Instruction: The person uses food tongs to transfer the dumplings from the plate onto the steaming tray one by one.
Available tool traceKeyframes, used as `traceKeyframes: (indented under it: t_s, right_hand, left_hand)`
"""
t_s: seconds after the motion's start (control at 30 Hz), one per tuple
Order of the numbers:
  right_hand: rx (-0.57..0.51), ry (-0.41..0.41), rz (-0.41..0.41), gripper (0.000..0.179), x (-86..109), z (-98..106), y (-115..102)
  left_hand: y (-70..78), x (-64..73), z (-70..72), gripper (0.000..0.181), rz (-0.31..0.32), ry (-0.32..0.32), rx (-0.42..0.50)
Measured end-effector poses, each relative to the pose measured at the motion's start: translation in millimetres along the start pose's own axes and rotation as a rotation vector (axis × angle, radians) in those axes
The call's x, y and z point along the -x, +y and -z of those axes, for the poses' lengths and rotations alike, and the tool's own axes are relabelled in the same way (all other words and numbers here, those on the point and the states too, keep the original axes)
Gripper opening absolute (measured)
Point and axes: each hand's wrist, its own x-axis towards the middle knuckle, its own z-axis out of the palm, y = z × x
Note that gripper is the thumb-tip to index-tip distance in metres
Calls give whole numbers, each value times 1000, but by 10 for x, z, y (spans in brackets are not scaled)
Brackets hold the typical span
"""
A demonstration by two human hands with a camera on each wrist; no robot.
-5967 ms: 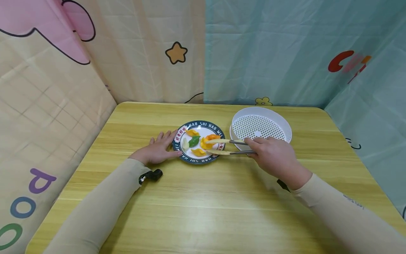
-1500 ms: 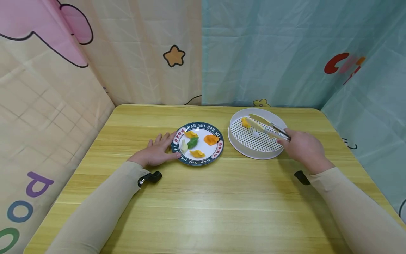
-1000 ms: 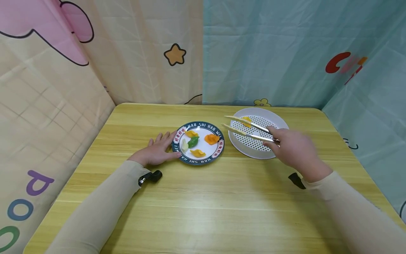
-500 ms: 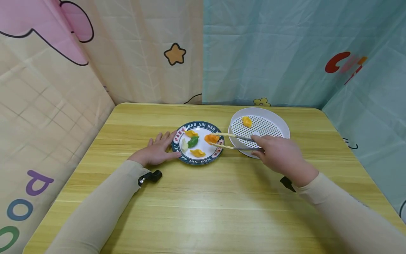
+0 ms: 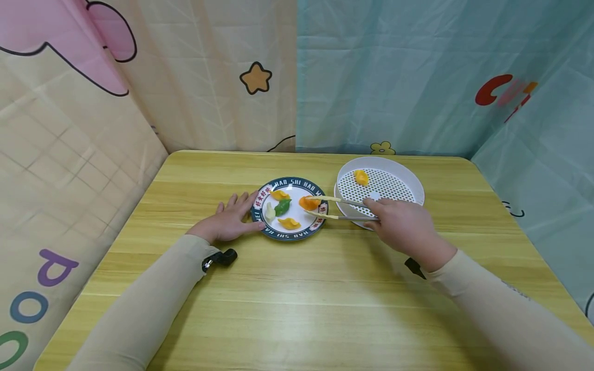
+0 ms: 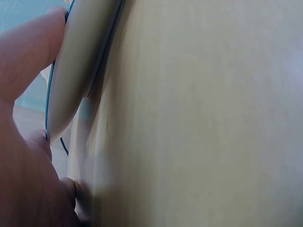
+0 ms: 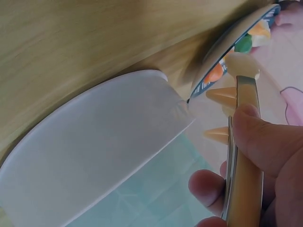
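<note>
My right hand grips a pair of tongs with metal arms and beige tips. The tips are spread on either side of an orange dumpling, at the right of a round plate with a dark lettered rim. Also on the plate lie a green dumpling, a whitish one and two yellow ones, an upper dumpling and a lower dumpling. My left hand, fingers spread, touches the plate's left rim. In the left wrist view the thumb meets the plate's edge.
Right of the plate stands a white round basket with a perforated floor, holding one yellow dumpling. My right hand partly covers its front. The wooden table ends at printed curtains behind.
A yellow dumpling, between the tongs on the plate at first, now lies in the basket. My right hand has brought the tongs back left to the orange dumpling. The left hand has stayed put.
</note>
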Motion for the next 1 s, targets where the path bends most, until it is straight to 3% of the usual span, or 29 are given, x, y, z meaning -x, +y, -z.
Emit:
traceKeyframes:
  t_s: [0.53,1.0]
  right_hand:
    - [21,44,22,44,-26,-35,-15]
    - [76,60,66,39,-115,86,-90]
  left_hand:
    - [-13,-1,-9,108,-5,1,-7]
    - [-14,-2,-15,108,-12,9,-12]
